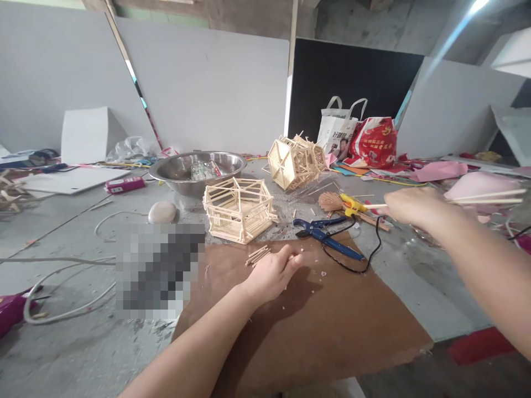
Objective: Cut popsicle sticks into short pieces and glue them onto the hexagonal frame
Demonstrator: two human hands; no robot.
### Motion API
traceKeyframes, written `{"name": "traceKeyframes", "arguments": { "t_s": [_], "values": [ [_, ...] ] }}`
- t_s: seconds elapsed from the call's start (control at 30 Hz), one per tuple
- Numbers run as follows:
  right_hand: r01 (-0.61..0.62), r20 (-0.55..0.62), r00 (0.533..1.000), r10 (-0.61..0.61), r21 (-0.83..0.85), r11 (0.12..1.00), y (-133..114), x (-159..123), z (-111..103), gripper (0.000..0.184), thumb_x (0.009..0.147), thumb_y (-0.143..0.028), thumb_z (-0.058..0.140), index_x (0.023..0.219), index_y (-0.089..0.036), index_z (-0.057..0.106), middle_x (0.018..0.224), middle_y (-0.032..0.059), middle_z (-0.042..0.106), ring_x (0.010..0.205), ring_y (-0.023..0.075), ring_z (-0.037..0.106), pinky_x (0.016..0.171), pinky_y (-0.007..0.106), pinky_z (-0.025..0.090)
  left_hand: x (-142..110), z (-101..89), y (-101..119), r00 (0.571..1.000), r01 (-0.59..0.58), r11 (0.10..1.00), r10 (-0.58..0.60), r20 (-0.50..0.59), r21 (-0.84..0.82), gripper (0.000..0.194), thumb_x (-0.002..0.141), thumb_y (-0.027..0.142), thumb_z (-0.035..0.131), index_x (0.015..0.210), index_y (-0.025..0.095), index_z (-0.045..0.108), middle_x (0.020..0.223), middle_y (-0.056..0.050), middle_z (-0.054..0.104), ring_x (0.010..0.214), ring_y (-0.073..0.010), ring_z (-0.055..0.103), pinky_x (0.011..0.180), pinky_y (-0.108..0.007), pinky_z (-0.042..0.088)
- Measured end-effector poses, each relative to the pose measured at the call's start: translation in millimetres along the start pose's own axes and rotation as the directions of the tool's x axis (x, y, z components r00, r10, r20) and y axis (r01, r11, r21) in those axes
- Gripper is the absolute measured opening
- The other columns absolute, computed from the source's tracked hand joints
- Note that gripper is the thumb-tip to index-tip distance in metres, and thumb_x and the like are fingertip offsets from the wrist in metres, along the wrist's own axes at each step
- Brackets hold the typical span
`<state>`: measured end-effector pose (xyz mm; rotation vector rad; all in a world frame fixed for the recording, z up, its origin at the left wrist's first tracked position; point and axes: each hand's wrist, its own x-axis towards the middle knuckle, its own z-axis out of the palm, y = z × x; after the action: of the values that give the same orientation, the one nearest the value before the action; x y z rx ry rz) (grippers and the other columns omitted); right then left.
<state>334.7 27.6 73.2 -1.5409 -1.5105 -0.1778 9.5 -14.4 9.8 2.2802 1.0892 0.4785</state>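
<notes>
My right hand (415, 205) is raised at the right, closed round a few thin wooden sticks (489, 196) that poke out on both sides of the fist. My left hand (271, 273) rests over a brown sheet (332, 326), its fingers curled together; what they pinch, if anything, is too small to name. Just beyond it lie several short cut sticks (258, 255). A hexagonal stick frame (239, 213) stands behind them. Blue-handled cutters (332, 237) lie between my hands, near a yellow glue gun (352, 205) with a black cord.
A steel basin (199, 166) holding packets stands behind the frame, beside a second stick structure (296, 160). A white round object (162, 212), cables and a magenta box (124, 185) lie left. Bags (373, 142) and pink paper (483, 185) are at the back right.
</notes>
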Motion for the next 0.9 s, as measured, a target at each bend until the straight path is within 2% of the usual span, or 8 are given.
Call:
{"name": "traceKeyframes", "arguments": {
  "t_s": [0.1,0.2,0.27,0.33,0.4,0.5,0.7,0.9],
  "values": [
    [0.154,0.233,0.966,-0.11,-0.183,0.971,-51,-16,12,0.035,0.066,-0.046,0.053,0.045,-0.019,0.047,0.041,-0.0015,0.037,0.045,0.0122,0.041,0.048,0.027,0.029,0,-2.4,2,0.998,0.013,0.995,-0.019,-0.057,-0.1,0.033,0.081,0.044,0.02,0.086,0.02,0.042,0.063,0.002,0.047,0.061,-0.0115,0.045,0.059,-0.023,0.033],
    [0.18,0.138,0.968,-0.207,0.188,0.966,-100,-31,30,0.036,0.075,-0.047,0.041,0.061,-0.018,0.055,0.053,0.0002,0.045,0.054,0.0115,0.045,0.05,0.025,0.032,1,-3.4,1,0.995,0.026,0.985,-0.041,-0.091,-0.168,0.028,0.081,0.042,0.024,0.082,0.02,0.042,0.059,0.004,0.041,0.057,-0.0098,0.04,0.056,-0.022,0.031],
    [-0.014,0.117,0.992,-0.048,0.479,0.878,-120,-40,45,0.035,0.076,-0.047,0.04,0.069,-0.018,0.057,0.048,-0.0036,0.037,0.044,0.0081,0.039,0.043,0.022,0.028,3,-2.9,-2,0.991,0.045,0.972,-0.072,-0.112,-0.229,0.027,0.08,0.042,0.029,0.079,0.019,0.043,0.058,0.005,0.038,0.055,-0.0085,0.037,0.053,-0.021,0.029],
    [-0.245,0.266,0.961,0.073,0.701,0.669,-129,-48,63,0.034,0.074,-0.049,0.042,0.071,-0.019,0.057,0.043,-0.0067,0.029,0.035,0.0056,0.029,0.036,0.021,0.022,5,-2.2,-4,0.987,0.053,0.942,-0.099,-0.123,-0.331,0.028,0.078,0.043,0.033,0.079,0.018,0.045,0.057,0.005,0.035,0.053,-0.0073,0.034,0.052,-0.02,0.028],
    [-0.427,0.439,0.894,0.093,0.767,0.479,-130,-56,80,0.033,0.07,-0.05,0.048,0.072,-0.018,0.057,0.042,-0.0078,0.03,0.032,0.0041,0.025,0.033,0.02,0.019,6,-2.2,-5,0.988,0.063,0.893,-0.119,-0.099,-0.445,0.031,0.076,0.045,0.037,0.081,0.016,0.047,0.056,0.006,0.033,0.051,-0.0063,0.032,0.049,-0.019,0.027],
    [-0.541,0.539,0.835,0.111,0.764,0.353,-129,-67,96,0.032,0.064,-0.048,0.056,0.071,-0.017,0.057,0.044,-0.0068,0.037,0.032,0.0022,0.025,0.031,0.019,0.016,6,-3.5,-4,0.992,0.108,0.825,-0.127,0.004,-0.555,0.037,0.074,0.048,0.038,0.085,0.015,0.05,0.052,0.006,0.032,0.046,-0.005,0.03,0.046,-0.019,0.026],
    [-0.492,0.486,0.865,0.124,0.775,0.398,-126,-75,102,0.039,0.068,-0.053,0.048,0.071,-0.016,0.059,0.048,-0.0042,0.043,0.033,0.002,0.026,0.032,0.018,0.016,5,-2.0,-9,0.988,0.156,0.828,-0.138,0.075,-0.538,0.04,0.073,0.051,0.037,0.069,0.015,0.051,0.048,0.006,0.034,0.043,-0.0045,0.031,0.043,-0.018,0.024],
    [-0.176,0.084,0.984,0.16,0.638,0.75,-102,-72,99,0.061,0.079,-0.056,0.016,0.053,-0.017,0.055,0.042,-0.0006,0.042,0.04,0.008,0.041,0.042,0.022,0.031,9,-1.7,-12,0.968,0.145,0.764,-0.241,-0.07,-0.629,0.037,0.073,0.05,0.039,0.066,0.015,0.048,0.044,0.008,0.032,0.039,-0.0034,0.029,0.041,-0.017,0.024]
  ]
}}
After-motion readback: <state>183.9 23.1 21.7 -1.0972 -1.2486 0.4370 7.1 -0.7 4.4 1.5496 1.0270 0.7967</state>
